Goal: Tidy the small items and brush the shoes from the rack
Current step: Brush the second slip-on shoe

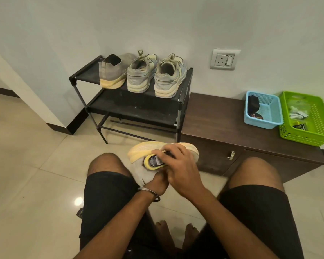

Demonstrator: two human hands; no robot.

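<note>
A grey shoe with a yellow sole (pixel 144 149) lies on its side between my knees, sole facing away. My left hand (pixel 158 181) is tucked into the shoe's opening and holds it from inside. My right hand (pixel 178 165) grips a yellow-backed shoe brush (pixel 153 161) and presses it against the shoe's grey side. On the top shelf of the black rack (pixel 77 78) stand three shoes: a matching grey slip-on (pixel 112 73) and a pair of laced grey sneakers (pixel 157 75).
A low brown cabinet (pixel 223 118) stands right of the rack. On it are a blue basket (pixel 263 110) with dark items and a green basket (pixel 307 118) with small packets. A wall socket (pixel 224 59) is above. The rack's lower shelf holds nothing. Tiled floor lies to the left.
</note>
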